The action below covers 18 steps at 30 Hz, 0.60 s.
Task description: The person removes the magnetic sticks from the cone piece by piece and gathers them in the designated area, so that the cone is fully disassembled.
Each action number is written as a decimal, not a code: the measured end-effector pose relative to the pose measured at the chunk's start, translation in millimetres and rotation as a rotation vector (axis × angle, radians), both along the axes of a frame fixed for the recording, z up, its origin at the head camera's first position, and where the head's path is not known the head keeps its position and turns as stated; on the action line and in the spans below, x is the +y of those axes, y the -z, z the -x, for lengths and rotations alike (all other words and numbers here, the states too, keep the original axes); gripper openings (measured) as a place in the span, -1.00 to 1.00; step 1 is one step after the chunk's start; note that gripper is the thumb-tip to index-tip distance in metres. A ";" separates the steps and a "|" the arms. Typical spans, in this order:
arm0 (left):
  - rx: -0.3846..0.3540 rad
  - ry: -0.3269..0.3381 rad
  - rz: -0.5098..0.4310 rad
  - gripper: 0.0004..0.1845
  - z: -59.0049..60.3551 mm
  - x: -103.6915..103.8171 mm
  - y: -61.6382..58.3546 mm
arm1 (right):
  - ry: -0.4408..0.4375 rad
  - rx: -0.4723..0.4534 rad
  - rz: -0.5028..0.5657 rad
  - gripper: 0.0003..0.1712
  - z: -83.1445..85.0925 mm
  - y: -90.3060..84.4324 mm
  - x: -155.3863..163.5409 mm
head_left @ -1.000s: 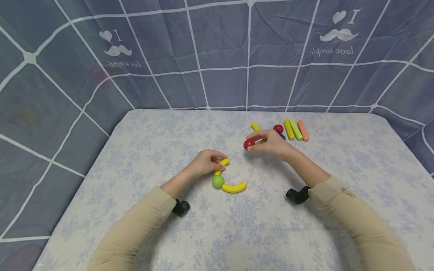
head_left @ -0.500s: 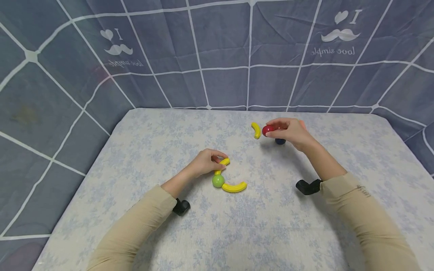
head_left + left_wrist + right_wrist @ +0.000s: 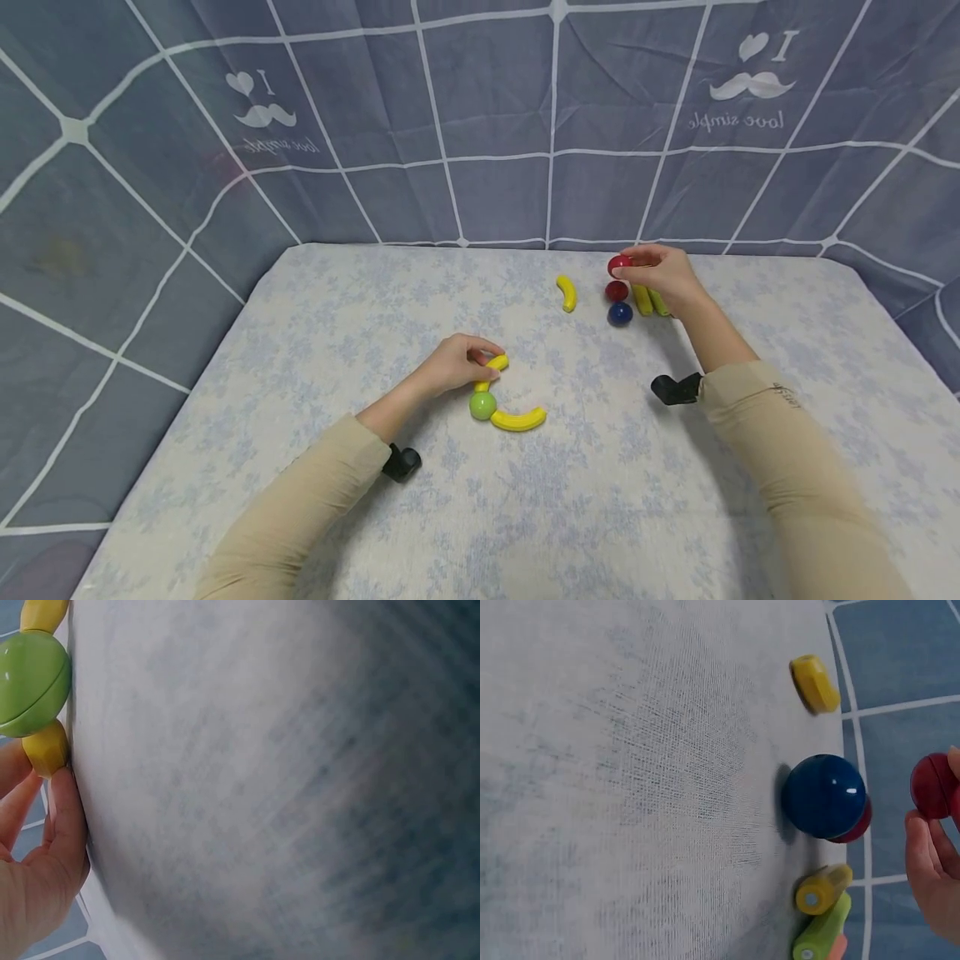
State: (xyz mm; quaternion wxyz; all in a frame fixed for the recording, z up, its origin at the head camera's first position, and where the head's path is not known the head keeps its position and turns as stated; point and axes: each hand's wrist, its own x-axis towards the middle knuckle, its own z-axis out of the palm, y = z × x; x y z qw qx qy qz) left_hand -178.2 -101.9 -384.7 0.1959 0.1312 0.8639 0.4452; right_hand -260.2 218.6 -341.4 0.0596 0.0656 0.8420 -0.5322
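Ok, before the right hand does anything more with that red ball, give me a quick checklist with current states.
1. Right hand pinches the held red ball: ok.
2. Ball lifted off the tabletop: ok, it hangs above the other red ball and blue ball.
3. Left hand steadies the yellow piece joined to the green ball: ok.
4. Curved yellow piece attached to the green ball: touching; a firm joint, cannot tell.
5. Straight sticks clear of the hand: not ok, fingers hang right over them.
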 end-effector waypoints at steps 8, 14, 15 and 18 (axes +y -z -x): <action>-0.004 -0.007 -0.003 -0.66 -0.1 -1.5 0.9 | 0.093 -0.001 -0.028 -0.38 18.7 11.2 -5.3; -0.005 -0.010 -0.003 -0.65 1.3 -0.9 1.3 | 0.119 0.000 -0.061 -0.42 26.1 20.8 -6.2; -0.005 -0.010 -0.004 -0.65 1.6 -0.8 1.5 | 0.125 -0.001 -0.061 -0.42 26.5 22.0 -6.3; -0.009 -0.007 -0.006 -0.65 1.7 -0.7 1.7 | 0.144 -0.006 -0.054 -0.44 27.9 24.7 -6.0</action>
